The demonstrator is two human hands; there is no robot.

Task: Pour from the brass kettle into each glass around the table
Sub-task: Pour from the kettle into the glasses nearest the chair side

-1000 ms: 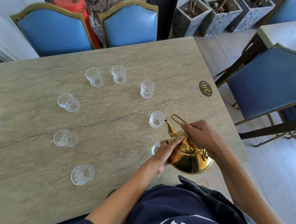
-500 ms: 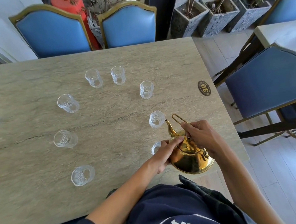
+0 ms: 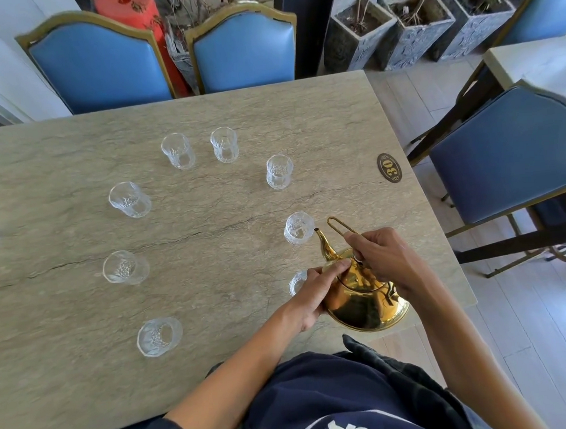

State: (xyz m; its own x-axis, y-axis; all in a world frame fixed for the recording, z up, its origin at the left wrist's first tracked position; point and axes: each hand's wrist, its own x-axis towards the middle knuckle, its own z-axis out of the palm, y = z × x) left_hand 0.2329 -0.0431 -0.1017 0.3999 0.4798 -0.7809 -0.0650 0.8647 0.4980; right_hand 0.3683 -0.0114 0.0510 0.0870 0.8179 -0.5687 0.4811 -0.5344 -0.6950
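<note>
Brass kettle (image 3: 363, 300) tilted above the counter (image 3: 208, 202), spout just beside a glass (image 3: 298, 228), right hand (image 3: 385, 261) grip pinching the handle, left hand (image 3: 313, 292) fingers pressed flat against its side.

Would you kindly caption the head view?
Both hands tip a brass kettle toward a glass on the stone table.

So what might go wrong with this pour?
The spout ends beside the nearest glass, not over it, so liquid could hit the table. The left hand hides another glass, which it might knock. The brass kettle sits near the table's edge.
</note>
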